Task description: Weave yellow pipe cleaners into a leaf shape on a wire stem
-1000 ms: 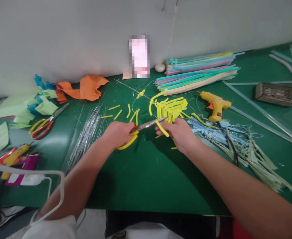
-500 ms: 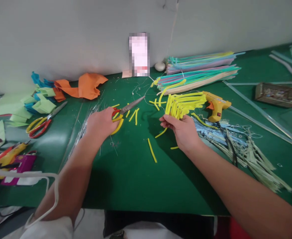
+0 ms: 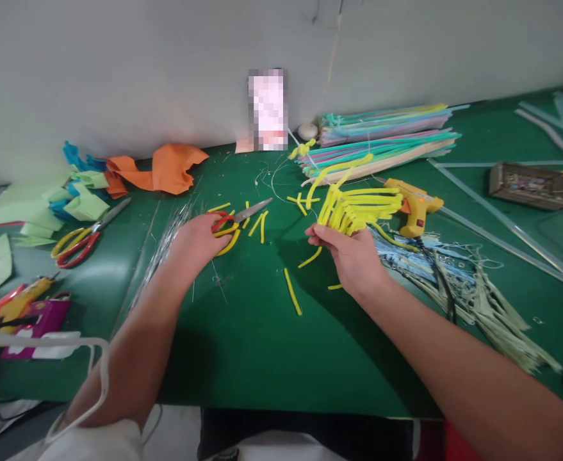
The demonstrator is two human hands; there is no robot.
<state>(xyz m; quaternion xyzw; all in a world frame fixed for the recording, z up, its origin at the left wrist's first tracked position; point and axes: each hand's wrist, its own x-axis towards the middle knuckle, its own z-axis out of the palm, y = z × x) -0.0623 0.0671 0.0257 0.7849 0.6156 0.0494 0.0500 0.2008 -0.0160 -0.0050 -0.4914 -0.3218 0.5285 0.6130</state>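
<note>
My left hand (image 3: 195, 242) is closed around the yellow and red handles of a pair of scissors (image 3: 237, 220), whose blades lie low over the green table and point right. My right hand (image 3: 347, 253) pinches a bunch of yellow pipe cleaners (image 3: 358, 206) by one end; the bunch fans out to the right, just above the table. Several short cut yellow pieces (image 3: 292, 291) lie on the table between and in front of my hands.
A yellow glue gun (image 3: 413, 206) lies right of the bunch. Bundles of coloured pipe cleaners (image 3: 382, 137) lie by the wall. Thin wires (image 3: 166, 240), a second pair of scissors (image 3: 84, 234), paper scraps (image 3: 170, 168) and pale wire frames (image 3: 478, 288) lie around.
A piece was snipped off and fell to the table. My left hand drew the scissors left and lowered them; my right hand lifted the yellow bunch up and to the right.
</note>
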